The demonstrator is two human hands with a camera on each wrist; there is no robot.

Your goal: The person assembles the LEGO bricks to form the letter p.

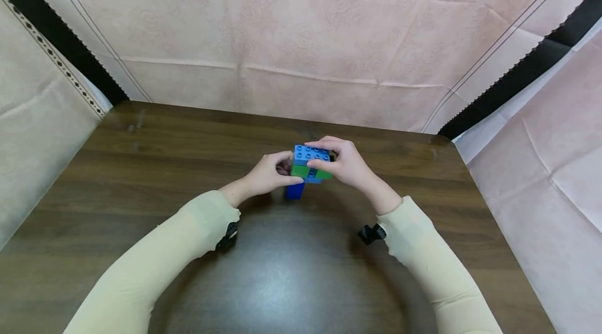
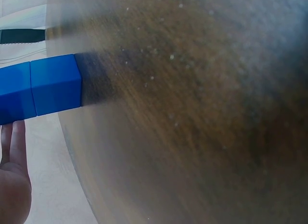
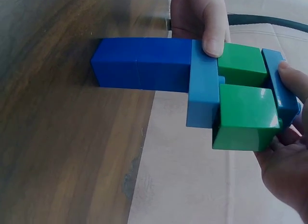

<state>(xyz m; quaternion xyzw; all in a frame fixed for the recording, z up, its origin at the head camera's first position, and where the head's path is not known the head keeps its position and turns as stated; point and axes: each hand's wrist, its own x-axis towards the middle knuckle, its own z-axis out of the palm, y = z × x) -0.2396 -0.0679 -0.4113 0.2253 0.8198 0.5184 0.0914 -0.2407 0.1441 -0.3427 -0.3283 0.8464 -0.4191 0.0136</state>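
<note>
A stack of toy bricks stands upright near the middle of the table. Its base is a column of two dark blue bricks (image 3: pixel 139 65). Across that column lies a lighter blue brick (image 3: pixel 203 98), with green bricks (image 3: pixel 248 111) side by side above it. A studded blue brick (image 1: pixel 311 153) tops the greens. My left hand (image 1: pixel 264 176) holds the stack from the left, its thumb on the lighter blue brick beneath the greens. From the right, my right hand (image 1: pixel 345 164) grips the top brick between thumb and fingers. The bricks hide parts of both hands' fingers.
The brown wooden table (image 1: pixel 141 177) stretches around the stack. Behind it hangs a pale pink cloth (image 1: pixel 301 36), with more cloth at both sides. A small black device (image 1: pixel 371 233) sits at the right wrist, another (image 1: pixel 228 235) at the left.
</note>
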